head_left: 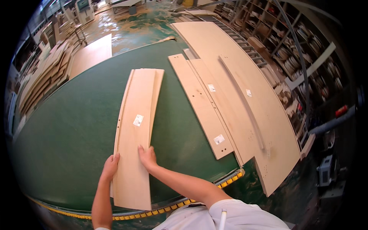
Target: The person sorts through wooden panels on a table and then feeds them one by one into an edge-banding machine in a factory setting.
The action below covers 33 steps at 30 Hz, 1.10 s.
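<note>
A long pale wooden board (132,172) with a white label (138,120) lies lengthwise before me over the green belt surface. It rests on other boards whose edges stick out on both sides; the right-hand underlying board (156,90) fans out at the far end. My left hand (110,166) is closed round the left edge of the stack, thumb up. My right hand (148,157) grips the right edge, thumb on the top face and the other fingers partly hidden. How many boards each hand holds, I cannot tell.
On the right, a drilled, labelled panel (199,103) and several others lie on a large pale sheet (281,142). Yellow rollers (230,179) line the near edge of the green belt (76,138). Stacked sheets (42,82) stand far left; shelving (283,34) holds offcuts at far right.
</note>
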{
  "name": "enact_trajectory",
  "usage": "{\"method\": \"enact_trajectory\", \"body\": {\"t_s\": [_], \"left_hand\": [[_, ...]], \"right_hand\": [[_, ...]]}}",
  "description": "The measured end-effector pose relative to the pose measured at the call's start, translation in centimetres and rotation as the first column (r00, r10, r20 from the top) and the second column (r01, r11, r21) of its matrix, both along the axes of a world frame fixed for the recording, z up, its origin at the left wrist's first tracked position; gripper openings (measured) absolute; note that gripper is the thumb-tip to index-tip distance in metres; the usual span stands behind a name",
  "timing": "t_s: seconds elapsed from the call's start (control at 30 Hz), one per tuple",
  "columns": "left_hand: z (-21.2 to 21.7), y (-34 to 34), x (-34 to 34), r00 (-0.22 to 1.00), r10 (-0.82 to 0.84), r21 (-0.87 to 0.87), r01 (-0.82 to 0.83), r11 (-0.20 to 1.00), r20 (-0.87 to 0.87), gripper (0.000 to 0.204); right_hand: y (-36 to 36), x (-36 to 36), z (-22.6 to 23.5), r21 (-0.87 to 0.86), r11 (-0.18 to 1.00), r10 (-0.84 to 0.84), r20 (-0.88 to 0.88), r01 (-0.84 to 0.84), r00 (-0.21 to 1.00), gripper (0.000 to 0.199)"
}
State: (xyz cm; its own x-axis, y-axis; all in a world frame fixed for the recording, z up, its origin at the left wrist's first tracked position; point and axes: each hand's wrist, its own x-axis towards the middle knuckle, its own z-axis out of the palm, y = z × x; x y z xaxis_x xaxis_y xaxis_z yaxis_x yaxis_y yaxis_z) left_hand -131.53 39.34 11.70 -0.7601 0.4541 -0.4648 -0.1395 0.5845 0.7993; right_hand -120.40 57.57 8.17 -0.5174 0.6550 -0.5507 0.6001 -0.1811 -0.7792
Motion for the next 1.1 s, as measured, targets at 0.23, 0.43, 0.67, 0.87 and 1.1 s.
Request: {"method": "enact_trajectory", "body": {"t_s": [0.23,0.43,0.67,0.87,1.1], "left_hand": [[2.8,17.6,14.9,0.963,0.124,0.372,-0.209,0.904,0.239,0.053],[3.5,36.0,34.0,0.924,0.188,0.563,-0.355,0.747,0.333,0.053],[2.1,51.7,51.1,0.986,-0.159,0.361,0.129,0.924,0.055,0.06],[0.1,61.9,59.6,0.787,-0.572,0.019,0.584,0.811,0.231,0.081],[-0.7,63.5,61.4,0.356,-0.676,0.486,0.492,0.722,0.645,0.065]], "right_hand": [[21.2,9.7,5.6,0.01,0.995,0.101,-0.121,-0.101,0.987,0.08],[38.7,25.1,7.0,0.355,0.927,0.177,-0.134,-0.12,0.975,0.079],[55.0,46.8,8.2,0.444,0.895,-0.022,-0.022,0.029,1.0,0.082],[63.8,61.4,5.7,0.306,0.941,-0.156,0.022,0.142,0.988,0.061],[69.1,73.0,1.2,0.254,0.939,-0.259,0.083,0.231,0.962,0.057]]}}
